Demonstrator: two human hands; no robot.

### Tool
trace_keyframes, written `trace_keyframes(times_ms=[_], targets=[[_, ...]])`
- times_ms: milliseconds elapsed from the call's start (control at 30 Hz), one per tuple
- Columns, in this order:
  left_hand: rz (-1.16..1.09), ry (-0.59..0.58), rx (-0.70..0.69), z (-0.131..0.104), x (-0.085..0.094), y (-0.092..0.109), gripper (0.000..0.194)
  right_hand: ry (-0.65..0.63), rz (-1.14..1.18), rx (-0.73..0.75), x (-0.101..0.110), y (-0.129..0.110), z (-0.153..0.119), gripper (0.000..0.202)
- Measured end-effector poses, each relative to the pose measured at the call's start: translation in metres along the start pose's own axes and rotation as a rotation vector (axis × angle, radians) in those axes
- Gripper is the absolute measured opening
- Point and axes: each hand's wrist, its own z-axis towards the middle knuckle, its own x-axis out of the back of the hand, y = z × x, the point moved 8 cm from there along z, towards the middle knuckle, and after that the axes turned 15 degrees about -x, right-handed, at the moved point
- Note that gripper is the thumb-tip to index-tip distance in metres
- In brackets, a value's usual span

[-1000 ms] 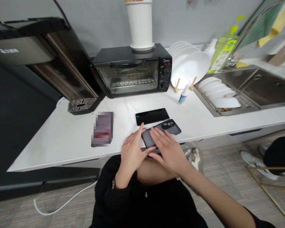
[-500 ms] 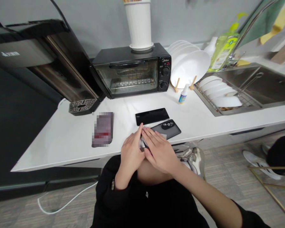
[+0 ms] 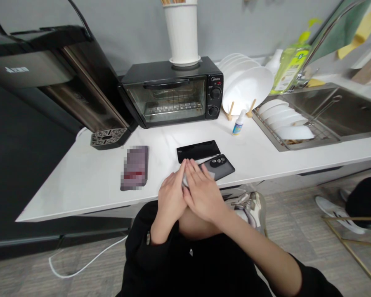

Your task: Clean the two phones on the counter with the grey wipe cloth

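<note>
At the counter's front edge, my left hand (image 3: 172, 201) and my right hand (image 3: 204, 194) meet, fingers angled together. A crumpled white tissue (image 3: 184, 180) shows between them and sticks out beneath the fingers of my right hand, which presses on it. Whatever my left hand holds is hidden by the hands. Just beyond lies a grey phone (image 3: 225, 168), camera side up, partly covered by my right fingers. A black phone (image 3: 198, 151) lies flat behind it. To the left rests a pixelated purplish phone-shaped object (image 3: 135, 167).
A black toaster oven (image 3: 173, 97) stands at the back under a white pot (image 3: 182, 33). A drinks machine (image 3: 80, 82) is at left. To the right are a small spray bottle (image 3: 238, 123), racked plates (image 3: 249, 90) and a sink (image 3: 352, 109).
My right hand has slid slightly left and closer against my left hand, covering the dark gap between them. The phones have not moved.
</note>
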Motion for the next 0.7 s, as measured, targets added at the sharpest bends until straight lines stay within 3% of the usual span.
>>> trace_keyframes(times_ms=[33,100,267,333,400,500,567,633,700], targets=[[0.006,0.003,0.000,-0.001,0.001,-0.001,0.085,-0.030,0.018,0.058,-0.002,-0.010,-0.005,0.064],[0.005,0.002,0.018,-0.001,0.001,-0.002,0.088,-0.047,0.025,0.094,0.001,-0.006,-0.012,0.063],[-0.008,0.018,0.018,0.003,0.001,0.002,0.110,0.056,-0.096,-0.139,0.026,0.083,0.000,0.062],[0.003,0.029,0.014,0.004,0.001,0.003,0.110,0.092,-0.128,-0.230,0.030,0.097,0.006,0.063],[0.012,0.025,0.014,0.004,0.000,0.002,0.106,0.096,-0.120,-0.224,0.024,0.080,0.007,0.063],[0.029,0.020,-0.008,0.001,-0.001,-0.001,0.088,0.020,-0.030,-0.025,0.003,0.018,-0.001,0.063],[0.029,0.024,-0.029,-0.001,0.000,-0.001,0.083,-0.014,0.032,0.075,-0.004,-0.010,-0.008,0.064],[0.026,0.020,-0.017,-0.001,0.001,-0.002,0.084,-0.021,0.055,0.100,-0.003,-0.010,-0.009,0.062],[0.024,0.018,0.013,0.000,0.001,-0.003,0.089,-0.011,0.033,0.060,0.004,0.015,-0.004,0.059]])
